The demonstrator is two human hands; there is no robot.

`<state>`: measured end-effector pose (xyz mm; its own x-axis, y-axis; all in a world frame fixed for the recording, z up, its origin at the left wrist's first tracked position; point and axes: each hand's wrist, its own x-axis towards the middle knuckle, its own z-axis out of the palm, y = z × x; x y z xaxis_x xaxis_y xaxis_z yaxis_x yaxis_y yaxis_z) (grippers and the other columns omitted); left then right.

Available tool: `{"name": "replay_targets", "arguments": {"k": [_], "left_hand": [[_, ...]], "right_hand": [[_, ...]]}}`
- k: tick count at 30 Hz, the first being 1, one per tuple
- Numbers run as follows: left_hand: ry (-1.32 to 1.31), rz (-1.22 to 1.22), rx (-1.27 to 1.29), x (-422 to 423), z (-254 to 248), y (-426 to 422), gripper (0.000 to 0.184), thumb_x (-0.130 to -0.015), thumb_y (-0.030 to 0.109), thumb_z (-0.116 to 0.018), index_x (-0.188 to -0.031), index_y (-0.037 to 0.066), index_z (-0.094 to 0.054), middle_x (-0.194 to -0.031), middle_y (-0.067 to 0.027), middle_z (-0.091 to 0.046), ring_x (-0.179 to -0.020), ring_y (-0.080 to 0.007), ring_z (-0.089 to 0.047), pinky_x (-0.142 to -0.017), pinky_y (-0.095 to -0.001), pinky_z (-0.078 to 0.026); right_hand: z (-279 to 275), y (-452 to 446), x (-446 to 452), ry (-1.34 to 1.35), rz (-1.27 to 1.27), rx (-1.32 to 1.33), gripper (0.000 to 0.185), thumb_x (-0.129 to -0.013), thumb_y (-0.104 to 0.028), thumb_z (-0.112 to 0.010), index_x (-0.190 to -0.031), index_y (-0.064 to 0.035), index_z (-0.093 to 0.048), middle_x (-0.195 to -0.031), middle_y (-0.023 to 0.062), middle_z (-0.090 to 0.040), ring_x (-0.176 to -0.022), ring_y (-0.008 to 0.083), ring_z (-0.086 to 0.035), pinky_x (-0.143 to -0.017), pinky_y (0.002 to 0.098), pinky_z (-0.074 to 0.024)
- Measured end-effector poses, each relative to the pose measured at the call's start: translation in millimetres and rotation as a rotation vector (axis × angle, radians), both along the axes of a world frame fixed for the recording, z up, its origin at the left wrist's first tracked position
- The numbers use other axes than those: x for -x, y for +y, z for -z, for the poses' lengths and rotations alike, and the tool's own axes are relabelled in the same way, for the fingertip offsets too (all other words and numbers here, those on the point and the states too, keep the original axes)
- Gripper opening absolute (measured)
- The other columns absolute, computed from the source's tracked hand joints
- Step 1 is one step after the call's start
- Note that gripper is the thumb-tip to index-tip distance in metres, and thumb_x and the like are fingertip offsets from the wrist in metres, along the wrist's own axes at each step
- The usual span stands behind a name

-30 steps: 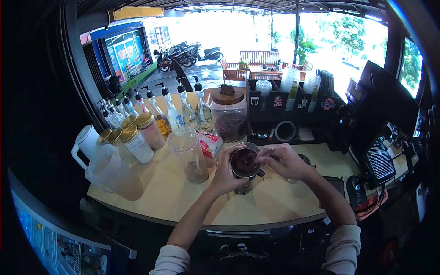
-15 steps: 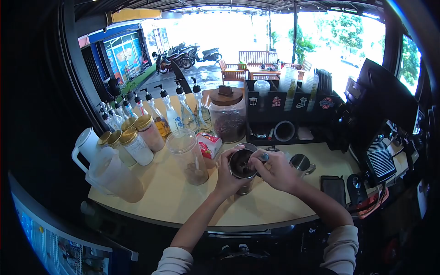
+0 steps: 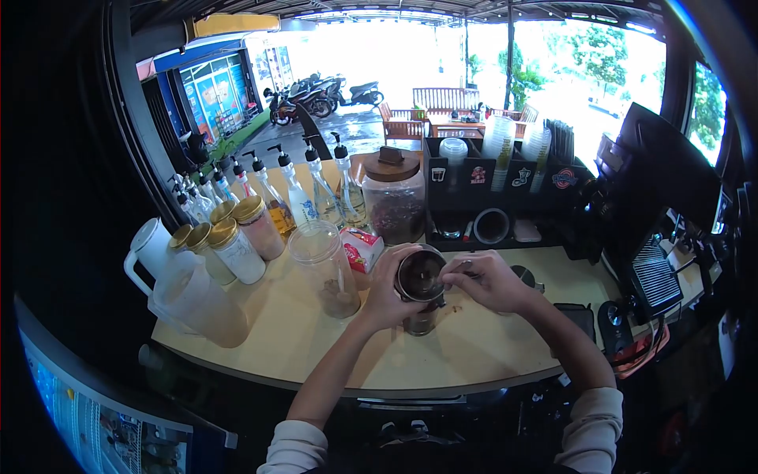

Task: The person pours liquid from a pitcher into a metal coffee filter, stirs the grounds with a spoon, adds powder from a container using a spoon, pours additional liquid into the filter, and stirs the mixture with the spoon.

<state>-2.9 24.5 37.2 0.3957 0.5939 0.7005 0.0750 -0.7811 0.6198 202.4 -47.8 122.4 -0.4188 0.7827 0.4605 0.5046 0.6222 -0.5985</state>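
My left hand (image 3: 385, 294) is wrapped round a metal cup (image 3: 403, 278) with dark liquid inside, its mouth tipped toward me. My right hand (image 3: 496, 283) pinches the handle of a spoon (image 3: 462, 268) at the cup's right rim; the spoon's far end is hard to make out. Just under the cup, a shiny metal container (image 3: 420, 324) stands on the counter, its top hidden. Left of my left hand is a clear jar (image 3: 320, 265) with brown powder at its bottom. Behind my right hand, a metal pitcher (image 3: 523, 276) is partly covered.
On the counter (image 3: 316, 359) are a frosted jug (image 3: 193, 304), gold-lidded jars (image 3: 238, 254), pump bottles (image 3: 300, 193), a red-and-white packet (image 3: 362, 250) and a wooden-lidded jar (image 3: 393, 201). A black cup organiser (image 3: 505, 209) stands behind; a dark monitor (image 3: 659, 154) is at right.
My right hand has drawn back right with the spoon, from over the cup to its rim. The cup has shifted slightly right, still in my left hand.
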Motion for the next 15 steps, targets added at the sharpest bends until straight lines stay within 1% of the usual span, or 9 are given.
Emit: {"name": "replay_targets", "arguments": {"k": [1, 4, 6, 8, 9, 11, 12, 14, 15], "left_hand": [[0.052, 0.029, 0.026, 1.7, -2.2, 1.4, 0.08, -0.053, 0.018, -0.082, -0.125, 0.01, -0.049, -0.124, -0.0114, -0.053, -0.118, -0.0312, -0.049, -0.105, -0.0432, -0.035], [0.111, 0.058, 0.04, 4.7, -9.5, -0.5, 0.08, -0.054, 0.02, -0.082, -0.127, 0.01, -0.049, -0.123, -0.0114, -0.053, -0.119, -0.0307, -0.049, -0.106, -0.0429, -0.034], [0.09, 0.065, 0.096, 5.8, -4.0, 1.6, 0.081, -0.054, 0.021, -0.082, -0.127, 0.01, -0.048, -0.124, -0.0114, -0.054, -0.119, -0.0308, -0.049, -0.106, -0.0434, -0.033], [0.069, 0.075, 0.15, 5.3, 2.2, 4.6, 0.082, -0.054, 0.021, -0.081, -0.128, 0.01, -0.047, -0.124, -0.0113, -0.054, -0.119, -0.0308, -0.049, -0.107, -0.0438, -0.033], [0.063, 0.067, 0.136, 4.8, 4.4, 5.0, 0.083, -0.054, 0.022, -0.082, -0.129, 0.011, -0.046, -0.124, -0.0112, -0.054, -0.119, -0.031, -0.049, -0.107, -0.0444, -0.032], [0.057, 0.055, 0.124, 5.0, 8.2, 4.0, 0.085, -0.054, 0.023, -0.082, -0.13, 0.011, -0.045, -0.124, -0.0112, -0.054, -0.119, -0.0312, -0.049, -0.107, -0.045, -0.031], [0.066, 0.039, 0.119, 4.6, 8.0, 3.1, 0.085, -0.055, 0.023, -0.082, -0.13, 0.011, -0.044, -0.124, -0.0113, -0.054, -0.119, -0.0312, -0.049, -0.107, -0.0453, -0.031], [0.072, 0.022, 0.114, 3.7, 6.4, 1.5, 0.086, -0.055, 0.023, -0.082, -0.131, 0.011, -0.043, -0.123, -0.0113, -0.054, -0.119, -0.0312, -0.049, -0.107, -0.0457, -0.031], [0.075, 0.013, 0.113, 3.3, 5.1, 0.4, 0.086, -0.055, 0.024, -0.083, -0.13, 0.011, -0.044, -0.123, -0.0109, -0.055, -0.119, -0.0311, -0.048, -0.107, -0.0454, -0.031]], "right_hand": [[0.1, 1.8, -2.1, -0.004, -0.016, -0.003, 0.011, -0.09, -0.006, -0.059, -0.092, 0.0009, -0.067, -0.081, 0.0093, -0.068, -0.075, 0.0158, -0.066, -0.067, 0.0288, -0.0507], [-2.1, 4.9, -4.0, 0.021, -0.035, 0.0, 0.01, -0.09, -0.007, -0.06, -0.092, 0.0011, -0.067, -0.082, 0.0094, -0.068, -0.074, 0.0158, -0.066, -0.067, 0.0287, -0.0507], [-1.5, 5.3, -3.0, 0.048, -0.041, 0.002, 0.01, -0.09, -0.007, -0.06, -0.091, 0.0014, -0.066, -0.082, 0.0095, -0.068, -0.074, 0.0158, -0.066, -0.067, 0.0287, -0.0507], [4.2, 4.7, -2.1, 0.006, -0.054, 0.036, 0.013, -0.091, -0.01, -0.06, -0.09, 0.0015, -0.066, -0.079, 0.0103, -0.066, -0.067, 0.0133, -0.062, -0.061, 0.0267, -0.0483], [7.9, 6.7, -3.1, 0.005, -0.054, 0.037, 0.013, -0.091, -0.01, -0.06, -0.09, 0.0015, -0.066, -0.079, 0.0103, -0.066, -0.067, 0.0133, -0.062, -0.061, 0.0267, -0.0483], [15.1, 10.7, -5.5, 0.266, 0.043, 0.141, 0.014, -0.094, -0.012, -0.058, -0.092, 0.0014, -0.064, -0.079, 0.0068, -0.065, -0.065, 0.0084, -0.059, -0.059, 0.0237, -0.0462], [15.1, 10.0, -4.2, 0.265, 0.041, 0.14, 0.014, -0.094, -0.012, -0.058, -0.092, 0.0014, -0.064, -0.079, 0.0068, -0.065, -0.065, 0.0084, -0.059, -0.059, 0.0237, -0.0462], [15.1, 7.1, -1.4, 0.511, 0.069, 0.19, 0.014, -0.095, -0.012, -0.057, -0.093, 0.001, -0.062, -0.079, 0.0051, -0.065, -0.066, 0.0072, -0.059, -0.06, 0.0229, -0.0475], [16.0, 5.6, -0.5, 0.51, 0.068, 0.189, 0.014, -0.095, -0.012, -0.057, -0.093, 0.001, -0.062, -0.079, 0.0051, -0.065, -0.066, 0.0072, -0.059, -0.06, 0.0229, -0.0475]]}}
